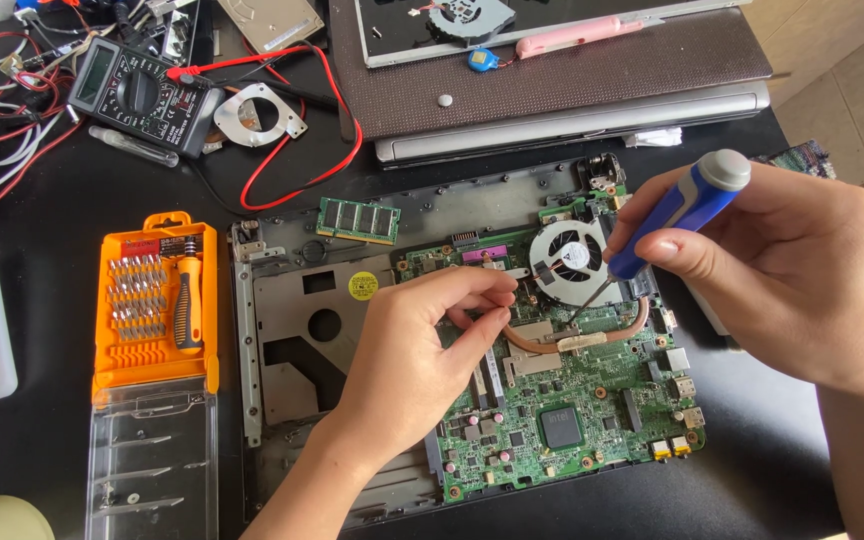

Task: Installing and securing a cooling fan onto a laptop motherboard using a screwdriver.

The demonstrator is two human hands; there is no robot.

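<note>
Head view, looking down on a black table (42, 440). Right hand (782, 270) was closed around a blue-handled screwdriver with a grey cap (677, 212), fingers wrapped about the handle; the thin shaft slanted down and to the left, its tip resting on the metal bracket of a copper heat pipe (577, 338), just below a round grey cooling fan (569, 260). Left hand (417, 360) lay over a green laptop motherboard (572, 420), thumb and forefinger pinched together beside the same copper pipe; whether anything was held between them could not be told. Motherboard sat in a grey opened laptop chassis (292, 330). Well to the left lay an orange screwdriver-bit case with clear lid (155, 310); a black multimeter with red leads (142, 97) lay beyond it.
</note>
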